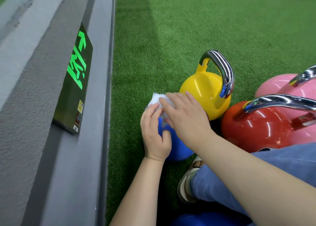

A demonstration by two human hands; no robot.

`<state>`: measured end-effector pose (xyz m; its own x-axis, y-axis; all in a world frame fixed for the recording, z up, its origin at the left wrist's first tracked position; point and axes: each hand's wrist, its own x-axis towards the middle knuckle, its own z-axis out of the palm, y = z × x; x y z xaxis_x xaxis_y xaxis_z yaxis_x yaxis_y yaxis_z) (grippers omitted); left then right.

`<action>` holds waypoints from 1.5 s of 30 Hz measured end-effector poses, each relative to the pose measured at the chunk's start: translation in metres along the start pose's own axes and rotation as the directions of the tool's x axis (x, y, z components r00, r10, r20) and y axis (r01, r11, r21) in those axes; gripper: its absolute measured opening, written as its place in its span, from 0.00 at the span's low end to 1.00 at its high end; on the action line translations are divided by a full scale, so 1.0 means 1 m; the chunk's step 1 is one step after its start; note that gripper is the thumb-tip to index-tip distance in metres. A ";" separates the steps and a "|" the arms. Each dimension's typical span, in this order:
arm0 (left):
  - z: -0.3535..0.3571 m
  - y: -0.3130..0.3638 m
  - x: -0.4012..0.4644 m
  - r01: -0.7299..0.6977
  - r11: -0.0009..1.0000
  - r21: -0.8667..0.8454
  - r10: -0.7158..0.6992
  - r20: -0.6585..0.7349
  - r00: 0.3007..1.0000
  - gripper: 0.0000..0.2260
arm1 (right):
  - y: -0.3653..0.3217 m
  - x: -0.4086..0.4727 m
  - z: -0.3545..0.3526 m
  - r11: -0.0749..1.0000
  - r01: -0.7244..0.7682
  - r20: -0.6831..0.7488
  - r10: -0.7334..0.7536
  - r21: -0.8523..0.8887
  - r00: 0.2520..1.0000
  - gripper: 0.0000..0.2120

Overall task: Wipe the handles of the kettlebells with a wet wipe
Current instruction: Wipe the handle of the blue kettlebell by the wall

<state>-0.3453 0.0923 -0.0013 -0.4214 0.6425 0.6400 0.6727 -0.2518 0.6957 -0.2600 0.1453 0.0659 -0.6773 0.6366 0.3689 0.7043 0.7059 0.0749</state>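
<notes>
White wet wipe (158,100) over a blue kettlebell (177,147); beside it a yellow kettlebell (201,87), a red kettlebell (256,128) and a pink kettlebell (273,87), each with a shiny chrome handle. Green turf floor (188,29), grey wall (25,89), dark exit sign (75,79) with glowing green figures, blue jeans (256,174), beige shoe (186,183)

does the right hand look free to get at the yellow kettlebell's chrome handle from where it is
Probably yes. The right hand lies on the wet wipe right beside the yellow kettlebell, and the chrome handle stands open above it, with nothing across it.
</notes>
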 end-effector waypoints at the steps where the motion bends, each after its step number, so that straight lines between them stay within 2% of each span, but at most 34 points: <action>1: -0.001 -0.002 0.000 -0.003 1.000 -0.006 0.003 -0.007 1.000 0.22 | -0.005 0.001 0.001 1.000 0.013 0.009 -0.012 -0.019 1.000 0.20; 5: 0.001 -0.001 0.006 0.065 0.998 -0.020 -0.067 -0.092 0.994 0.13 | -0.016 0.010 0.005 0.999 -0.053 0.051 0.053 -0.014 0.997 0.23; 8: 0.005 0.003 0.008 0.110 0.994 -0.012 -0.110 -0.122 0.986 0.13 | -0.017 0.018 0.003 0.992 -0.122 0.041 0.123 -0.018 0.992 0.15; 12: 0.010 0.003 0.003 0.073 0.995 0.071 -0.065 -0.112 0.992 0.14 | -0.015 0.011 0.008 0.977 -0.209 -0.016 0.209 -0.048 0.978 0.13; 17: 0.017 0.013 0.002 -0.059 0.987 0.150 0.071 -0.078 0.994 0.14 | 0.002 -0.011 0.021 0.940 -0.327 -0.079 0.320 -0.098 0.944 0.06; 19: 0.021 0.019 -0.002 -0.111 0.981 0.162 0.120 -0.049 0.992 0.14 | 0.011 -0.022 0.025 0.932 -0.357 -0.069 0.353 -0.060 0.933 0.09; 22: 0.021 0.017 -0.013 -0.107 0.981 0.161 0.109 -0.002 0.994 0.13 | 0.023 -0.030 0.031 0.917 -0.376 -0.025 0.383 0.134 0.924 0.13; 24: 0.018 0.007 -0.023 -0.052 0.975 0.215 0.034 0.089 0.995 0.12 | 0.027 -0.035 0.032 0.857 -0.416 0.033 0.427 0.305 0.904 0.14; 27: 0.018 -0.010 -0.039 -0.003 0.940 0.342 -0.087 0.249 0.965 0.12 | 0.029 -0.042 0.026 0.679 -0.533 0.194 0.512 0.506 0.837 0.11; 30: 0.023 -0.023 -0.054 -0.022 0.934 0.356 -0.082 0.274 0.958 0.13 | 0.031 -0.044 0.026 0.467 -0.665 0.348 0.596 0.582 0.723 0.09; 32: 0.025 -0.028 -0.059 -0.042 0.930 0.365 -0.061 0.265 0.962 0.14 | 0.031 -0.040 0.023 0.415 -0.713 0.387 0.630 0.565 0.673 0.11; 34: 0.028 -0.032 -0.059 -0.044 0.924 0.379 -0.058 0.255 0.965 0.14 | 0.031 -0.035 0.018 0.497 -0.712 0.377 0.616 0.496 0.692 0.11; 36: 0.029 -0.031 -0.059 -0.027 0.922 0.386 -0.075 0.248 0.966 0.14 | 0.030 -0.025 0.011 0.685 -0.626 0.329 0.534 0.372 0.779 0.10; 38: 0.030 -0.028 -0.059 -0.009 0.926 0.377 -0.090 0.243 0.966 0.14 | 0.023 -0.009 0.004 0.890 -0.402 0.198 0.363 0.215 0.910 0.11; 39: 0.031 -0.028 -0.060 0.000 0.929 0.371 -0.097 0.243 0.965 0.14 | 0.018 -0.003 0.004 0.949 -0.288 0.130 0.272 0.131 0.954 0.13; 40: 0.031 -0.028 -0.060 0.000 0.930 0.367 -0.098 0.247 0.964 0.13 | 0.014 0.002 0.005 0.970 -0.232 0.073 0.226 0.078 0.971 0.16; 42: 0.030 -0.029 -0.060 0.000 0.931 0.366 -0.099 0.252 0.963 0.13 | 0.009 0.006 0.009 0.974 -0.207 -0.005 0.208 0.090 0.978 0.18; 45: 0.031 -0.029 -0.060 0.012 0.930 0.367 -0.108 0.243 0.964 0.14 | 0.013 -0.007 0.019 0.944 -0.291 -0.088 0.306 0.155 0.948 0.15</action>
<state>-0.3201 0.0835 -0.0699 -0.3312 0.8225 0.4624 0.8440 0.0392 0.5349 -0.2506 0.1559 0.0469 -0.4077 0.7922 0.4540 0.8288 0.5297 -0.1801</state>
